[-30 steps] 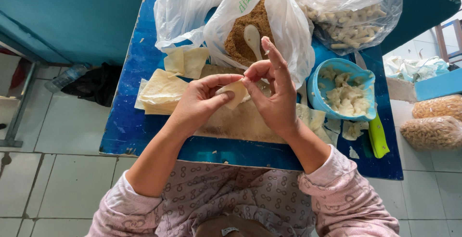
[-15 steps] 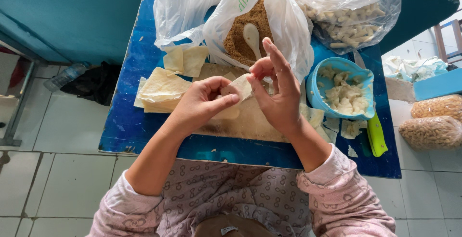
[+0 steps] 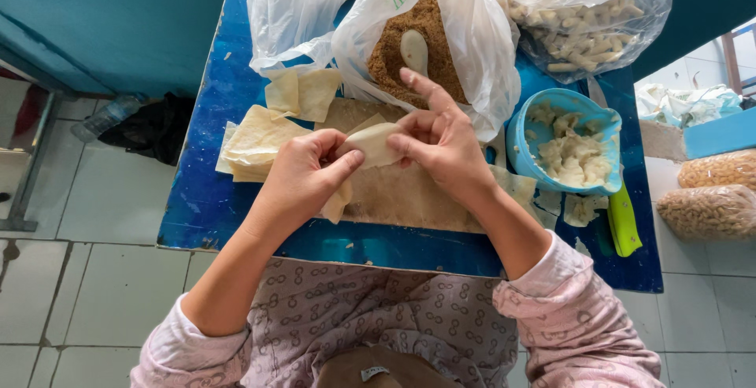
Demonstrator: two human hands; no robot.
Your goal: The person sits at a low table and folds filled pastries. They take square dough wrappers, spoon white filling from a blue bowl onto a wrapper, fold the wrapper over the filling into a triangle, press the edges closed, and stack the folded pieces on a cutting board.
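My left hand [image 3: 303, 179] and my right hand [image 3: 441, 140] together pinch a pale folded dough wrapper [image 3: 372, 145] above a brown board [image 3: 409, 195] on the blue table [image 3: 213, 175]. The left thumb and fingers grip its left end; the right fingertips press its right edge, with the index finger stretched up. A loose flap of wrapper hangs below the left hand. A stack of flat wrappers [image 3: 256, 140] lies just left of my hands.
A plastic bag of brown crumbs with a spoon [image 3: 413, 49] stands behind my hands. A bag of pale finished pieces [image 3: 583, 29] is at the back right. A blue bowl of white filling [image 3: 571, 148] and a green tool [image 3: 624, 226] sit at right.
Both hands have lowered slightly and drawn closer, folding the wrapper tighter between the fingertips.
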